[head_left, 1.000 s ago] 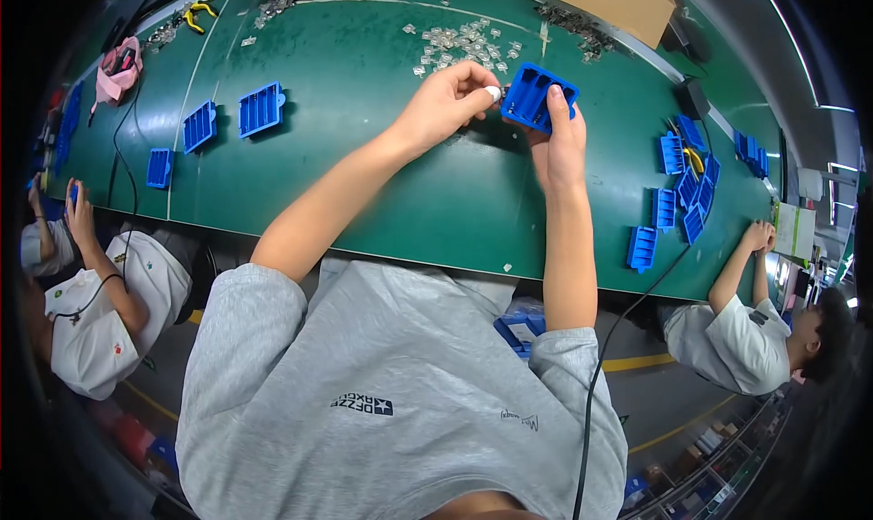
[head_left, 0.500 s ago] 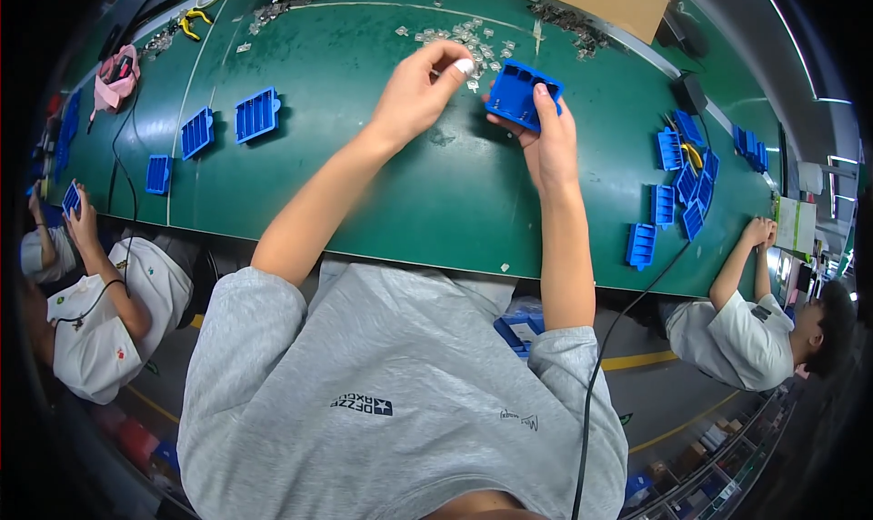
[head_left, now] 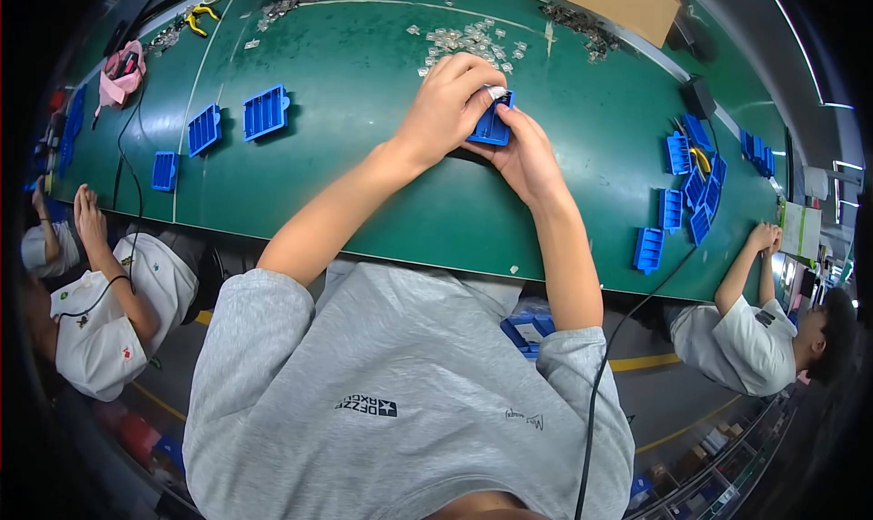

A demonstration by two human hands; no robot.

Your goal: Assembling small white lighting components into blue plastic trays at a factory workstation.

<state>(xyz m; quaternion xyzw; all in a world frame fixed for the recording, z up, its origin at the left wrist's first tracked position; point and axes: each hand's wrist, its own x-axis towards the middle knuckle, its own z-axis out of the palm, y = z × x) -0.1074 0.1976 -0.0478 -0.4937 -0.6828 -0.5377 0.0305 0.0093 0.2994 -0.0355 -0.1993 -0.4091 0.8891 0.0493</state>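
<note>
My right hand (head_left: 527, 156) grips a blue plastic battery holder (head_left: 492, 131) with open slots, its thumb along the near right edge and its fingers underneath. Over the holder's far end, my left hand (head_left: 447, 102) is closed in a pinch. A white covering (head_left: 496, 93) wraps its thumb tip and touches the holder's upper edge. Whatever the left fingers hold, if anything, is hidden. Just beyond the hands, many small shiny metal contact pieces (head_left: 468, 40) lie spread on the green table (head_left: 382, 220).
Blue holders (head_left: 265, 114) stand to the left, and several more (head_left: 671, 209) cluster at the right around yellow-handled pliers (head_left: 700, 159). Other yellow pliers (head_left: 200, 20) lie far left. A cardboard box (head_left: 623, 4) stands at the back. A black cable (head_left: 596, 375) hangs at right. People sit at both sides.
My left hand has moved right and down onto the holder. My right hand has brought the holder nearer and turned it. At the left, the holder in a co-worker's hand is out of sight.
</note>
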